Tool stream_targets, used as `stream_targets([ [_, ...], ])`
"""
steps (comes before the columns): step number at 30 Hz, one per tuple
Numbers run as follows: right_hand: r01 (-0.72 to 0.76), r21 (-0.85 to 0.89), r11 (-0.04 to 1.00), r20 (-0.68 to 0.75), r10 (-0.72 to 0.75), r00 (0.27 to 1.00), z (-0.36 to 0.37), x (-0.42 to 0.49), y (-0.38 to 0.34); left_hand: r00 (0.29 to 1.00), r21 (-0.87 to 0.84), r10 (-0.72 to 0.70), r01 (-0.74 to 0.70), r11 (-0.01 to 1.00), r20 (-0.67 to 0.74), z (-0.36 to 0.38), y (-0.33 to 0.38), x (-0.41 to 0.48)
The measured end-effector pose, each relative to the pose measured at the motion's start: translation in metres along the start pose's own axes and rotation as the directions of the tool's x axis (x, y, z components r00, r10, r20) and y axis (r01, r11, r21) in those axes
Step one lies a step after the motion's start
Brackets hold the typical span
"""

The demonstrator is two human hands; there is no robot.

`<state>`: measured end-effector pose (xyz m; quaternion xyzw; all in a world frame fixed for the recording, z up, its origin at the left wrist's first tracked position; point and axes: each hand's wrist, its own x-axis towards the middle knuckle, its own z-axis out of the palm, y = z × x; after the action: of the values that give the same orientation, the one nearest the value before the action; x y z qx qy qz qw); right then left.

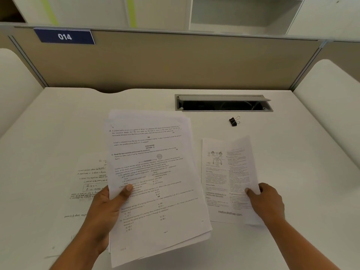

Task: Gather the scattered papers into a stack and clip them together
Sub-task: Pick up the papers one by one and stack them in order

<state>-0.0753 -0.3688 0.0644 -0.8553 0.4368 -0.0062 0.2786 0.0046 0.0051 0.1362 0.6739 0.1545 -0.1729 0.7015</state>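
Observation:
My left hand (109, 207) grips a loose stack of printed papers (153, 172) by its left edge, held just above the white desk. My right hand (266, 203) pinches the right edge of a single printed sheet with a diagram (224, 182), lifting that side while its left part lies on the desk. Another sheet with upside-down handwriting (91, 180) lies flat on the desk, partly under the stack. A black binder clip (234, 121) rests on the desk beyond the right-hand sheet, apart from both hands.
An open grey cable slot (224, 103) is set into the desk behind the papers. A beige partition (175, 61) with a blue "014" label (64, 36) closes the back. White side panels (331, 90) flank the desk.

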Motion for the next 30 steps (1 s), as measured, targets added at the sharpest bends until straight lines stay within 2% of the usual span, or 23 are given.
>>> stream_targets([
  [6,0.06,0.295,0.954,-0.032,-0.053,0.998,-0.012,-0.003,-0.002,1.0,-0.017,-0.005,0.005,1.0,0.0,-0.007,-0.002,0.005],
  [11,0.033,0.623,0.781,-0.037,-0.013,0.999,-0.034,-0.009,-0.007,1.0,-0.032,-0.013,0.012,0.999,-0.025,-0.009,-0.008,0.014],
  [14,-0.037,0.758,0.651,0.017,0.038,0.999,-0.05,-0.016,-0.017,0.999,-0.031,-0.016,0.015,0.999,-0.031,-0.008,-0.009,0.015],
  [16,-0.04,0.812,0.582,0.042,0.011,0.999,-0.059,-0.025,-0.028,0.999,-0.034,-0.02,0.019,0.999,-0.029,-0.008,-0.009,0.015],
  [20,-0.046,0.861,0.506,0.099,-0.077,0.992,-0.063,-0.039,-0.052,1.0,-0.047,-0.027,0.027,0.999,0.002,-0.002,-0.006,0.012],
  [22,-0.04,0.873,0.486,0.142,-0.174,0.975,-0.06,-0.047,-0.063,0.999,-0.052,-0.032,0.034,0.998,0.029,0.002,-0.007,0.01],
  [26,-0.001,0.844,0.537,0.185,-0.289,0.939,-0.047,-0.062,-0.081,0.998,-0.068,-0.035,0.039,0.997,0.059,0.011,-0.006,0.007],
  [30,0.016,0.811,0.585,0.198,-0.3,0.933,-0.03,-0.076,-0.097,0.996,-0.081,-0.031,0.038,0.996,0.089,0.018,-0.004,0.004],
])
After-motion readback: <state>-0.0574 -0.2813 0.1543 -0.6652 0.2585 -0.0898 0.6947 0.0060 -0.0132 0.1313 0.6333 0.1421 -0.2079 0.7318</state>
